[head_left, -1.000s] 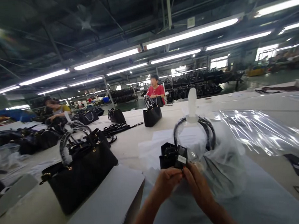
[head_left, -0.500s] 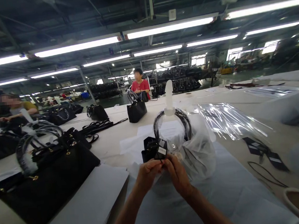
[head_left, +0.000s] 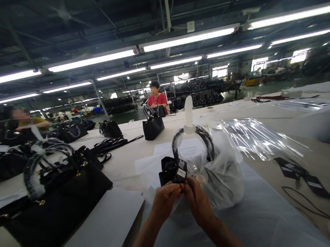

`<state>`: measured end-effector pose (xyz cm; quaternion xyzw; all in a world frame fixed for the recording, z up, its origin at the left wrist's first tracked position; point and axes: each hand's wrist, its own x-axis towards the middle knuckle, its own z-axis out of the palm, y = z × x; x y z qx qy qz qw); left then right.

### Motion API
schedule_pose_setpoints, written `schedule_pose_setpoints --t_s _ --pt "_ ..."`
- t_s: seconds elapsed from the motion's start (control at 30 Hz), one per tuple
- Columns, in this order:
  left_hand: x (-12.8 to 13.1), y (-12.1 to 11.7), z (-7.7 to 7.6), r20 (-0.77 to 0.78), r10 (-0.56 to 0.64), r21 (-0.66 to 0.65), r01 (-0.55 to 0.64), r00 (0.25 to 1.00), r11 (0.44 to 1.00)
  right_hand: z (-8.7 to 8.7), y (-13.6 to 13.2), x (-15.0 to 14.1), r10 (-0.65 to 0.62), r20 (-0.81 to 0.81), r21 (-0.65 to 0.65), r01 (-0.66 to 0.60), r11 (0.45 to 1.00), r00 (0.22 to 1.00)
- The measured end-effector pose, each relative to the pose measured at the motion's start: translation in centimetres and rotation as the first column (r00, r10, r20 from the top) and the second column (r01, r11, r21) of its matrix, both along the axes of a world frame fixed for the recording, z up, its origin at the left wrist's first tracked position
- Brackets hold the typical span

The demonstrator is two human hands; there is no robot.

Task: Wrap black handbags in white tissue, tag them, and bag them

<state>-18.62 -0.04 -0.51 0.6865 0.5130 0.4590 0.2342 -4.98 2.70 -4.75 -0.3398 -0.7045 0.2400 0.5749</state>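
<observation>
In front of me stands a handbag in a translucent white bag [head_left: 227, 183], its wrapped round handles [head_left: 209, 141] sticking up with a white plastic strip [head_left: 189, 112] around their top. A black hang tag [head_left: 181, 171] with a white label lies against a folded black piece [head_left: 166, 171] beside the handles. My left hand [head_left: 165, 199] is closed, thumb and fingers pinching at the tag's lower end. My right hand [head_left: 199, 201] is closed there too, its fingertips meeting the left ones. What exactly lies between the fingertips is partly hidden.
A large black handbag [head_left: 59, 202] stands at left, by a stack of white sheets [head_left: 104, 227]. Clear plastic sleeves [head_left: 257, 135] and more black tags [head_left: 303, 177] lie at right. Black straps [head_left: 109, 144] and a smaller handbag [head_left: 153, 127] are farther back. Two people sit across the table.
The camera view has shifted slightly, so the scene sits a little lower and farther right. Both hands stay pinched together at the tag.
</observation>
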Motion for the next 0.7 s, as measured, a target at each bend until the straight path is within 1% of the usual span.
schedule_pose_setpoints --t_s 0.1,0.2,0.3,0.4,0.47,0.6,0.67,0.7 --pt "-0.4 0.0 0.3 0.025 0.038 0.028 -0.038 0.999 0.999 -0.5 0.1 0.2 -0.022 -0.019 -0.017 0.022 1.0 1.0" --pt "-0.5 -0.1 0.8 0.035 0.039 0.032 -0.04 0.999 0.999 -0.7 0.0 0.4 0.001 -0.057 -0.032 -0.002 0.999 0.998" --pt "-0.2 -0.4 0.7 0.036 0.044 0.014 -0.044 0.998 0.999 -0.2 -0.5 0.5 0.022 -0.042 0.028 -0.021 0.999 0.999" --pt "0.2 -1.1 0.0 0.096 0.125 -0.002 -0.126 0.987 0.992 0.9 -0.8 0.6 -0.009 -0.04 0.088 0.012 0.996 0.999" --pt "0.3 -1.8 -0.8 0.159 0.161 -0.031 -0.158 0.974 0.987 1.7 -0.6 0.8 -0.031 -0.052 0.084 0.036 0.996 0.998" --pt "0.4 -3.3 -2.4 0.274 0.181 -0.06 -0.171 0.945 0.983 2.9 0.7 1.0 -0.034 -0.113 -0.016 0.033 0.999 0.993" --pt "0.5 -4.4 -3.1 0.331 0.22 -0.073 -0.207 0.918 0.976 3.3 1.4 0.9 -0.019 -0.166 -0.08 0.005 0.997 0.986" --pt "0.7 -5.1 -3.5 0.372 0.255 -0.098 -0.235 0.892 0.967 3.4 1.7 0.9 -0.012 -0.188 -0.107 -0.008 0.994 0.982"
